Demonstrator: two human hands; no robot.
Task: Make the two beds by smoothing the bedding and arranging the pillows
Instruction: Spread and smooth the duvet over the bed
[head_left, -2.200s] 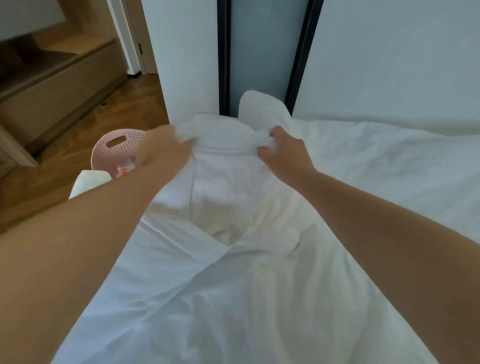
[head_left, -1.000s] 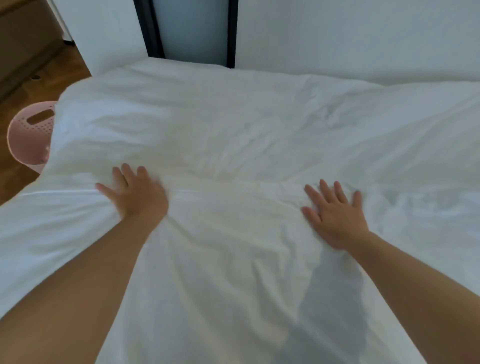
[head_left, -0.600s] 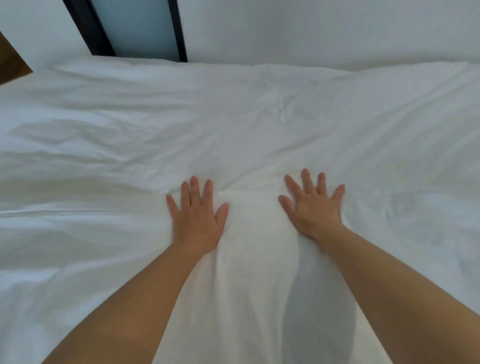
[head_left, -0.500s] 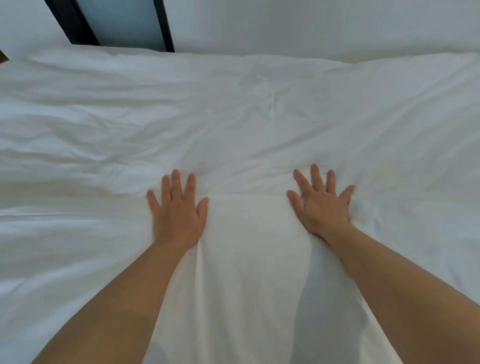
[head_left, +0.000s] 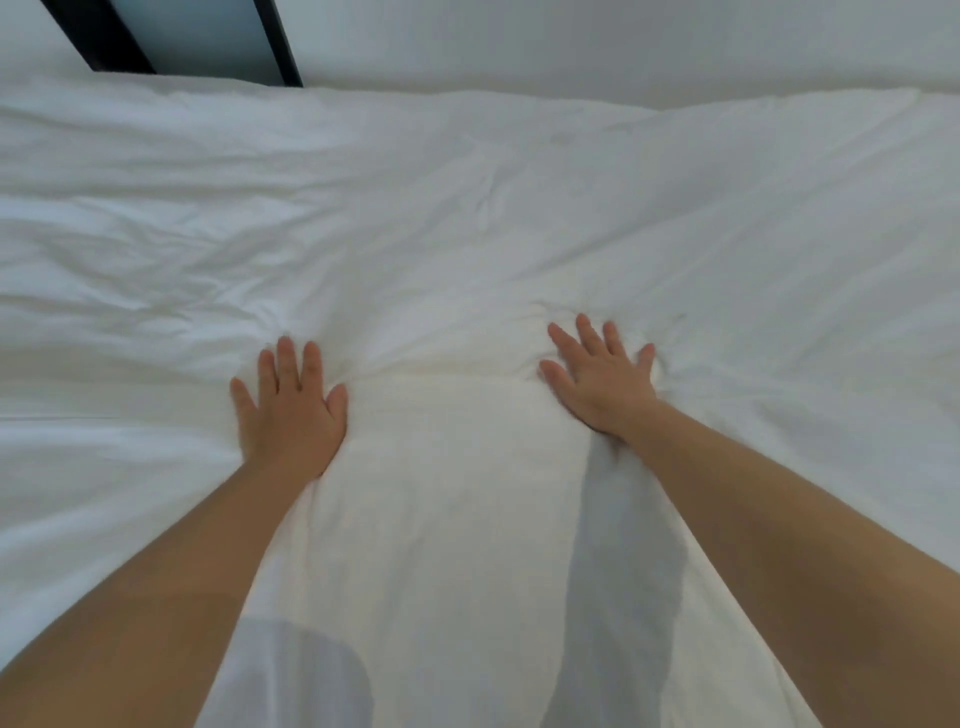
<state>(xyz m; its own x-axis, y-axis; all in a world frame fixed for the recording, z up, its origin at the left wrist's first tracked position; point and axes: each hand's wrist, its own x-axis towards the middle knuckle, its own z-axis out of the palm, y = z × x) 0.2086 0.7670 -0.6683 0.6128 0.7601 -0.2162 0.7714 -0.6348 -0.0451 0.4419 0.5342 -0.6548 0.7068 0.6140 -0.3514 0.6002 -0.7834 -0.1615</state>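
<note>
The head view looks down on a white duvet (head_left: 467, 234) that fills nearly the whole frame and runs to its far edge under a pale wall (head_left: 597, 41). The left hand (head_left: 291, 410) lies flat on the duvet near its middle, palm down, fingers straight and slightly spread, grasping nothing. The right hand (head_left: 602, 384) presses the duvet the same way, flat and released, fingers fanned, well apart from the left. Between the two hands the duvet rises in a soft creamy hump (head_left: 441, 415), with small creases bunching at the fingertips of each hand. The left part of the duvet is more wrinkled than the right. Both bare forearms reach over the near part of the duvet, and a grey shadow (head_left: 623, 561) lies on it beside the right forearm. Above the duvet's far left corner stands a dark frame (head_left: 278, 47) around a bluish panel (head_left: 197, 36).
</note>
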